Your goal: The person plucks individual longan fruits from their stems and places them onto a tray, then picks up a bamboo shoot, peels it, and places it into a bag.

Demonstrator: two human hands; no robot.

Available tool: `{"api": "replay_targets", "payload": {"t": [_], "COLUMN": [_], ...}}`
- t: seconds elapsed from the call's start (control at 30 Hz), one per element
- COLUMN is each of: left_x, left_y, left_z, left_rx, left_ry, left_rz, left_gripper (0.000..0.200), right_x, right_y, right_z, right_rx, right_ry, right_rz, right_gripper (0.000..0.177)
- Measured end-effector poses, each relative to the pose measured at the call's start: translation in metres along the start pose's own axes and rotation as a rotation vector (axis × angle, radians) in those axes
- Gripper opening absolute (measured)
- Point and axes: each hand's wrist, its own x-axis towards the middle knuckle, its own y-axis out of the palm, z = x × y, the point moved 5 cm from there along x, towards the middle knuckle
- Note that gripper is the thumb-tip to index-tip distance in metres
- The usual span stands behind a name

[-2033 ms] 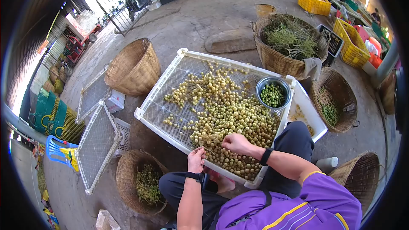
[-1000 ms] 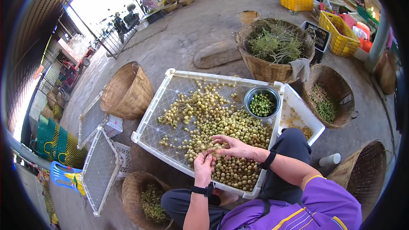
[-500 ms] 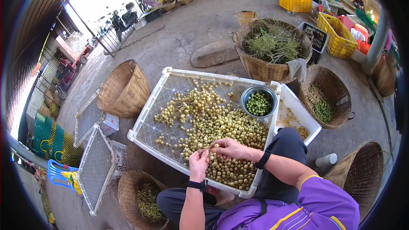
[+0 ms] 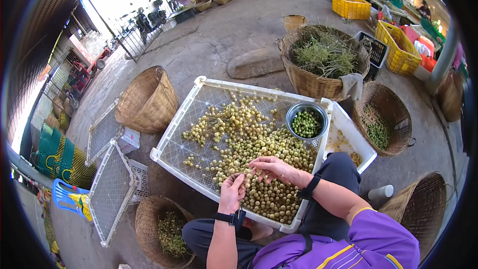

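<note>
A white-framed mesh tray point(image 4: 172, 132) slants in front of me, bearing many small round yellow-green fruits point(image 4: 249, 147), some on stems. Over its near edge, my left hand point(image 4: 231, 193) is closed, with a thin stem showing below its fingers. Just right of it, my right hand point(image 4: 274, 169) hovers above the fruits, fingers slightly curled and apart, with no fruit visible in them. A metal bowl point(image 4: 290, 128) of smaller green fruits point(image 4: 305, 124) sits at the tray's right corner.
A white bin point(image 4: 366, 157) adjoins the tray's right side. Wicker baskets stand around: one with green stems point(image 4: 323, 57), one with fruits point(image 4: 383, 119), one at left point(image 4: 147, 99), one near my left knee point(image 4: 164, 229). Other people work at the back.
My right hand has drawn slightly up and away from my left, and its fingers have spread. The left hand stays closed near the tray edge. The view has shifted slightly.
</note>
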Motion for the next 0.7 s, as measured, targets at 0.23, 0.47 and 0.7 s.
{"api": "replay_targets", "payload": {"t": [0.23,0.47,0.7], "left_x": [0.005,0.004,0.007], "left_y": [0.008,0.012,0.007], "left_z": [0.002,0.004,0.007], "left_rx": [0.255,0.024,0.026], "left_ry": [0.101,0.049,0.100], "left_rz": [-0.034,-0.014,-0.033], "left_gripper": [0.011,0.007,0.008], "right_x": [0.006,0.001,-0.009], "right_y": [0.001,0.000,0.011], "right_z": [-0.008,-0.007,0.005], "right_rx": [-0.080,0.198,-0.076], "right_ry": [0.006,0.032,-0.008], "right_rz": [-0.010,0.046,0.052], "right_gripper": [0.022,0.020,0.038]}}
